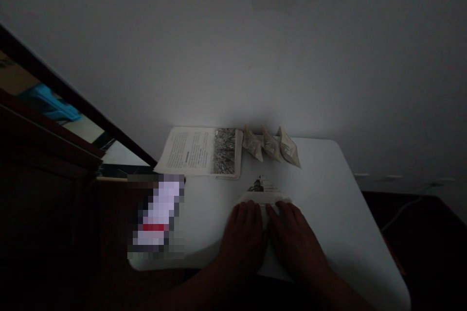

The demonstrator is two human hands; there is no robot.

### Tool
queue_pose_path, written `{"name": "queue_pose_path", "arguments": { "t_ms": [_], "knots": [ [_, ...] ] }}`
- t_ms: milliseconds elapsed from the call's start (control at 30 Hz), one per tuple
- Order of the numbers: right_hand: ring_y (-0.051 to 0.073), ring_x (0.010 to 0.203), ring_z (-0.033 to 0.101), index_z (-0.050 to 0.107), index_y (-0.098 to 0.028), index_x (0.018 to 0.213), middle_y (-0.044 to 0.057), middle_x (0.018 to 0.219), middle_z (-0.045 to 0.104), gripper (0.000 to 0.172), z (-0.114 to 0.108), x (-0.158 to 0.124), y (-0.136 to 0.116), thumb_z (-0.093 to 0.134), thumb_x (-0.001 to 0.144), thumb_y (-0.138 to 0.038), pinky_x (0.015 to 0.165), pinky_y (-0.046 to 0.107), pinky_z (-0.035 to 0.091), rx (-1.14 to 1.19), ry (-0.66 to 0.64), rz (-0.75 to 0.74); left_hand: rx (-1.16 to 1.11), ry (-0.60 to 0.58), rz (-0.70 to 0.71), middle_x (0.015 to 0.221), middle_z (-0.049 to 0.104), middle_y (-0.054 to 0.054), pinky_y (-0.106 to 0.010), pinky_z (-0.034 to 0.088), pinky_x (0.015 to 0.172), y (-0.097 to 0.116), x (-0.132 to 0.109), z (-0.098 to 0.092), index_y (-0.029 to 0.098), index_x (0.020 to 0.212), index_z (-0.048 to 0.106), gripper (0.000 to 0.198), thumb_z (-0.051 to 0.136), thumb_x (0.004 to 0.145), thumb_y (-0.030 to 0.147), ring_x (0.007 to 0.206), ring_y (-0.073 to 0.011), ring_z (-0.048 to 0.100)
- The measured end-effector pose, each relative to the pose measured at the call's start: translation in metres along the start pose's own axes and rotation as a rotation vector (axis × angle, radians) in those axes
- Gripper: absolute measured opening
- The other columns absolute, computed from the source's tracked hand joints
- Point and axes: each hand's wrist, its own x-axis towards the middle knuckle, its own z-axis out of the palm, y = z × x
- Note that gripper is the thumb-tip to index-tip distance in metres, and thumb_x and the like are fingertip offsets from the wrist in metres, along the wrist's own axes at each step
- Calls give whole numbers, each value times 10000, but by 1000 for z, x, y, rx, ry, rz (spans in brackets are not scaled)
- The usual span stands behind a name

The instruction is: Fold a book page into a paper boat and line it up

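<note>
A sheet of printed paper [265, 187], folded to a point at its far end, lies on the white table in front of me. Along its near edge my left hand [245, 235] holds the left side, fingers close together and pressing down. My right hand [295, 238] grips the right side of that edge. The two hands nearly meet in the middle, and they cover the near part of the paper. Beyond it stand three folded paper boats, a left one [252, 144], a middle one [271, 145] and a right one [289, 147].
A stack of printed pages [193, 151] lies at the back left of the white table [328, 175], by the wall [204, 58]. A pixelated phone-like object [160, 211] is at the left edge. A cable [404, 204] runs along the right. The room is dim.
</note>
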Motion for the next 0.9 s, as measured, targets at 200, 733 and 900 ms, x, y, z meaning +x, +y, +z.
{"name": "queue_pose_path", "arguments": {
  "t_ms": [200, 733, 900],
  "knots": [
    [319, 1174, 433, 570, -123, 1187, 189, 1238, 523, 392, 1, -1, -1, 494, 803, -117, 970, 445, 389, 21, -24, 30, 0, -19, -12, 1324, 445, -234, -458, 367, 959, -3, 0, 0, 72, 1249, 462, 435, 395, 890, 308, 1222, -331, 425],
    [385, 1203, 393, 470, -167, 1300, 209, 1379, 382, 508, 4, 10, -1, 528, 797, -204, 946, 511, 380, 28, -94, 95, -21, -71, -87, 1415, 322, -225, -473, 384, 898, -3, 9, -3, 119, 1342, 362, 529, 449, 853, 301, 1159, -334, 461],
    [376, 1184, 409, 503, -141, 1271, 199, 1361, 404, 476, 2, 11, 4, 522, 797, -179, 947, 508, 392, 45, -72, 88, -52, -41, -60, 1423, 327, -193, -483, 381, 922, -7, 8, 0, 117, 1330, 388, 516, 447, 845, 283, 1164, -325, 457]
  ]
}}
